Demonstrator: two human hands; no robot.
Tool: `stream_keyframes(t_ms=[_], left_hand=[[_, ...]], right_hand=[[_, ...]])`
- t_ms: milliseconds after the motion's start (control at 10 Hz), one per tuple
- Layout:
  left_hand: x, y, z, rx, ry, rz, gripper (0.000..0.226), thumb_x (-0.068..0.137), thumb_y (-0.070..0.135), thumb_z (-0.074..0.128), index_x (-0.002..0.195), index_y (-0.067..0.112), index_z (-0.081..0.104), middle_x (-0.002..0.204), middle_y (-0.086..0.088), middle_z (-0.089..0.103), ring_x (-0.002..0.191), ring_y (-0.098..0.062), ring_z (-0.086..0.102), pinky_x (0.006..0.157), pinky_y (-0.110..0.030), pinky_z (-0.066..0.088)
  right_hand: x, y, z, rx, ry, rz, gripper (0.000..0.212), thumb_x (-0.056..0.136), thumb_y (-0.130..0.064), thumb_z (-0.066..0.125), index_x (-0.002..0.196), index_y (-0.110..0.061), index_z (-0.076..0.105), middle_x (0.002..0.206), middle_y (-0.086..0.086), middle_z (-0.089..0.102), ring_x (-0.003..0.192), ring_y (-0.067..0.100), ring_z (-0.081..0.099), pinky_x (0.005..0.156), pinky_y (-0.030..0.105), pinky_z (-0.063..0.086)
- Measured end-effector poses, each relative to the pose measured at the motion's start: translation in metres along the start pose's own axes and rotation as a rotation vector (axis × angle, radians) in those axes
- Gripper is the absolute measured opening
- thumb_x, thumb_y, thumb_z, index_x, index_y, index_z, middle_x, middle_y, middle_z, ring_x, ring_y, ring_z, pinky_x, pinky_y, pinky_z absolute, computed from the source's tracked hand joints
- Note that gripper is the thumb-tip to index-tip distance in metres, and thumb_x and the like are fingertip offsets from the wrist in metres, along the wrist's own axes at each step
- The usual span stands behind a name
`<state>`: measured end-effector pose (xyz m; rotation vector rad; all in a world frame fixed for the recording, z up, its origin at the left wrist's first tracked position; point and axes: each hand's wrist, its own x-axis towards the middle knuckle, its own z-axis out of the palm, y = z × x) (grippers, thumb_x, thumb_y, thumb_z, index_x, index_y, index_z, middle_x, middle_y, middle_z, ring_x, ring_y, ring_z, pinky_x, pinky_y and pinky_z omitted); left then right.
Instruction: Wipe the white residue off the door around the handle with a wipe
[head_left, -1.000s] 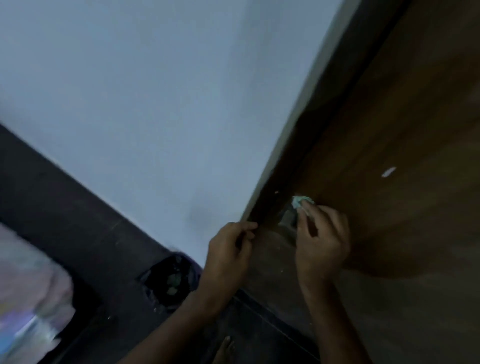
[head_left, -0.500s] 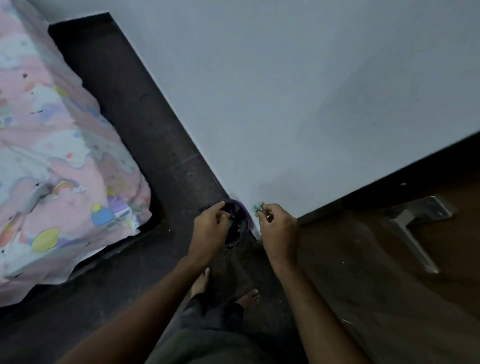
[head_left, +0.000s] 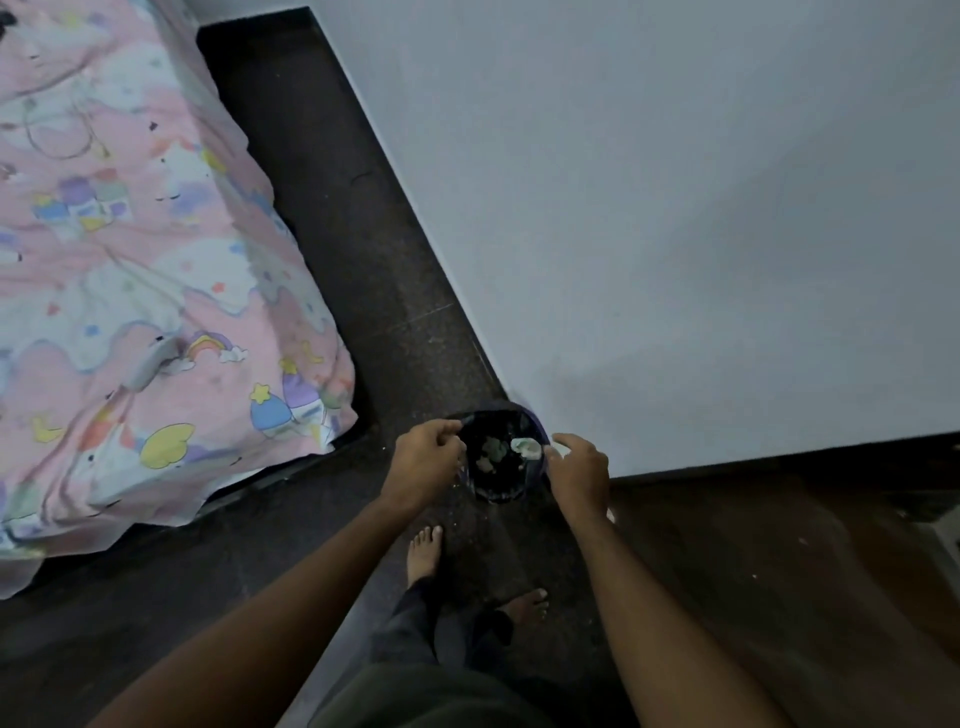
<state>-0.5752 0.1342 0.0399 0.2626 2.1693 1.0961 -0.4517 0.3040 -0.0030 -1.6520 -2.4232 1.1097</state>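
A small dark bin (head_left: 501, 457) with a black bag inside sits on the dark floor (head_left: 363, 249), right against the white wall (head_left: 649, 208). Both hands are over it.

The left hand (head_left: 423, 465) is at the bin's 9 o'clock side. Its fingers are curled and pinch the edge of the black bag.

The right hand (head_left: 579, 470) is at the bin's 3 o'clock side. Its fingers are bent, but I cannot tell if it holds anything. A pale scrunched wipe (head_left: 524, 447) shows just beside its fingertips, inside the top of the bin. I cannot tell if the hand touches it. More pale crumpled bits (head_left: 491, 452) lie deeper in the bin.

The brown door (head_left: 779, 597) is at 4 o'clock from the bin, low on the right side. It has a few tiny white specks on it.

A bed with a pink cartoon sheet (head_left: 130, 286) is at 10 o'clock. Two bare feet (head_left: 423, 553) stand on the floor at 6 o'clock from the bin.
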Motion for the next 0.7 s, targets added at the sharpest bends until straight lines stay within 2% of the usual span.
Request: stream_keyframes(t_ms=[100,200,300,400,500,600,700], left_hand=[[0.005,-0.009,-0.004,0.033,-0.037,0.001,0.029,0.096,0.016,0.055,0.122,0.013,0.068,0.086,0.0,0.075,0.076,-0.013,0.071,0.079,-0.035,0.059],[0.009,-0.013,-0.003,0.084,-0.049,0.016,0.03,0.103,0.031,0.049,0.093,0.015,0.072,0.08,-0.002,0.072,0.075,-0.015,0.068,0.073,-0.035,0.053],[0.009,-0.01,0.003,0.149,-0.125,0.073,0.045,0.106,0.034,0.041,0.084,0.002,0.065,0.081,-0.015,0.067,0.076,-0.028,0.064,0.068,-0.039,0.048],[0.009,-0.003,0.017,0.13,-0.193,0.189,0.049,0.106,0.035,0.038,0.074,0.006,0.061,0.077,-0.017,0.065,0.072,-0.025,0.062,0.068,-0.043,0.048],[0.008,0.038,0.033,0.098,-0.21,0.346,0.036,0.103,0.038,0.042,0.077,0.022,0.061,0.079,-0.005,0.069,0.074,-0.012,0.063,0.073,-0.04,0.051],[-0.007,0.103,0.054,0.036,-0.335,0.443,0.034,0.1,0.046,0.043,0.086,0.029,0.07,0.079,0.006,0.07,0.073,-0.003,0.062,0.073,-0.028,0.053],[-0.051,0.18,0.073,0.097,-0.552,0.651,0.041,0.098,0.051,0.041,0.093,0.026,0.073,0.081,0.009,0.07,0.068,-0.005,0.062,0.067,-0.018,0.049]], right_hand=[[-0.002,0.004,0.007,0.044,0.043,0.122,0.024,0.095,-0.009,0.06,0.115,-0.007,0.073,0.117,0.014,0.072,0.11,0.033,0.065,0.089,0.032,0.051],[-0.012,0.007,0.012,0.044,0.039,0.111,0.021,0.093,-0.006,0.06,0.11,-0.004,0.073,0.112,0.015,0.073,0.106,0.032,0.066,0.085,0.031,0.05],[-0.026,0.014,0.01,0.012,0.043,0.043,0.02,0.092,-0.004,0.062,0.109,0.0,0.072,0.111,0.017,0.071,0.105,0.033,0.063,0.085,0.031,0.048],[-0.04,0.015,-0.012,0.047,0.201,-0.082,0.016,0.088,0.003,0.065,0.103,0.002,0.073,0.105,0.018,0.07,0.105,0.037,0.063,0.09,0.038,0.049],[-0.055,0.008,-0.069,0.042,0.552,-0.316,0.014,0.091,-0.006,0.065,0.103,-0.006,0.072,0.104,0.006,0.069,0.103,0.026,0.064,0.091,0.04,0.054],[-0.078,0.006,-0.147,-0.042,0.849,-0.44,0.019,0.093,-0.014,0.065,0.108,-0.006,0.071,0.108,0.006,0.068,0.105,0.02,0.06,0.099,0.028,0.046],[-0.119,-0.003,-0.229,-0.199,1.077,-0.543,0.018,0.095,-0.013,0.066,0.109,-0.003,0.071,0.109,0.01,0.068,0.1,0.026,0.063,0.093,0.036,0.05]])
